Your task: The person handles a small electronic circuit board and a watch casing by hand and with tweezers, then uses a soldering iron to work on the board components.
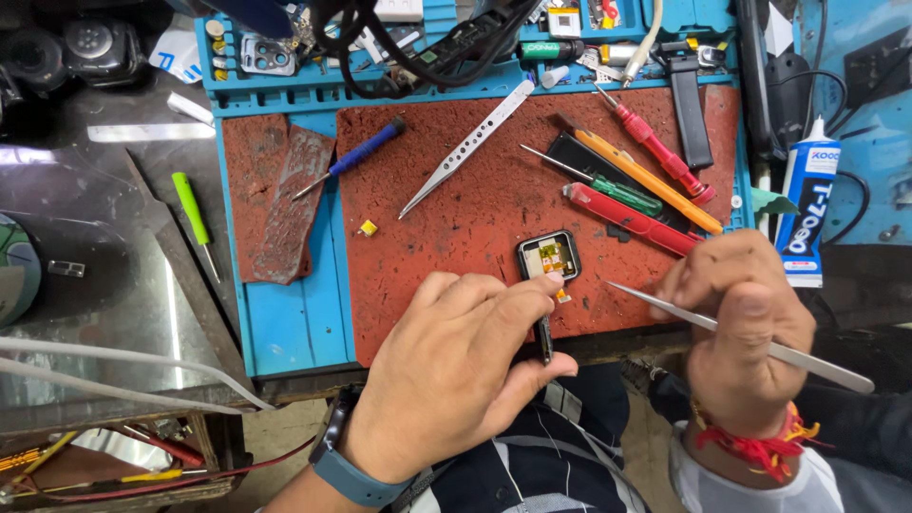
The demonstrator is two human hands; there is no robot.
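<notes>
While my left hand (465, 366) grips a small opened watch body (548, 258) between thumb and fingers at the near edge of the red mat (475, 204), my right hand (746, 318) pinches steel tweezers (741, 337), tip aimed left toward the watch body, not touching it. Second tweezers (465, 149) lie loose mid-mat. Red screwdriver (655, 144), orange tool (651, 180) and red pry tool (627, 218) lie just behind. Glue tube (807, 204) stands right of the mat.
</notes>
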